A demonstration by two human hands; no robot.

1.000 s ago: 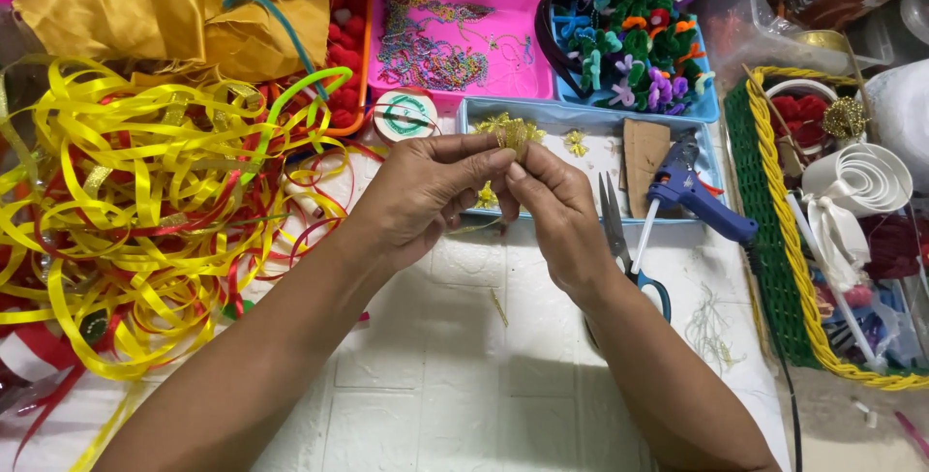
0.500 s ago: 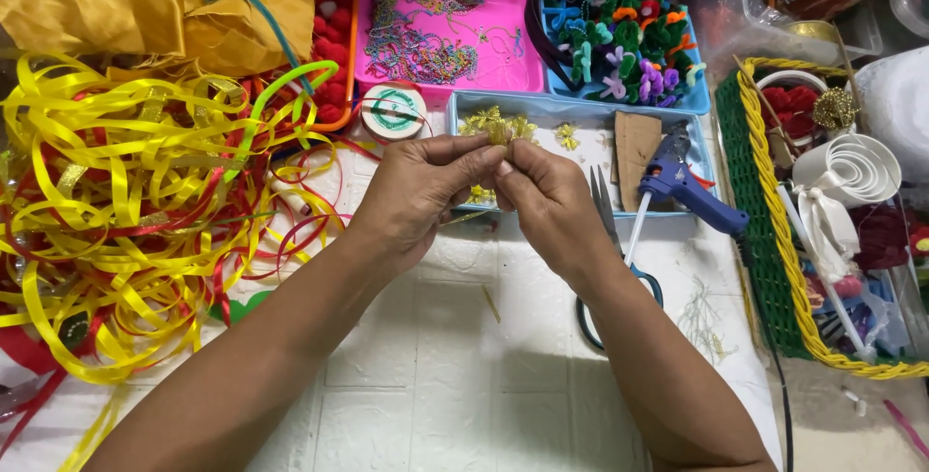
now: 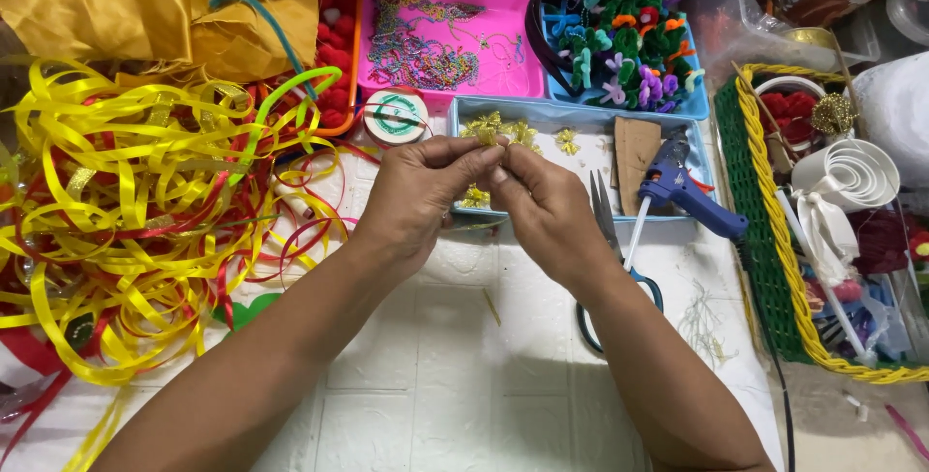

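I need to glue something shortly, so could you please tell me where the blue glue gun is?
The blue glue gun lies right of the person's right hand, across the light blue tray's right end, beside the scissors.

A heap of yellow and red ribbons [image 3: 126, 201] sprawled to my left, under a crumpled gold cloth [image 3: 145, 7]. Ahead sat a pink tray [image 3: 542, 56] of coloured chains and a blue tray [image 3: 692, 104] of pipe-cleaner flowers. To my right lay scissors [image 3: 605, 230], a blue glue gun [image 3: 682, 191] and a green-and-yellow basket [image 3: 764, 240].
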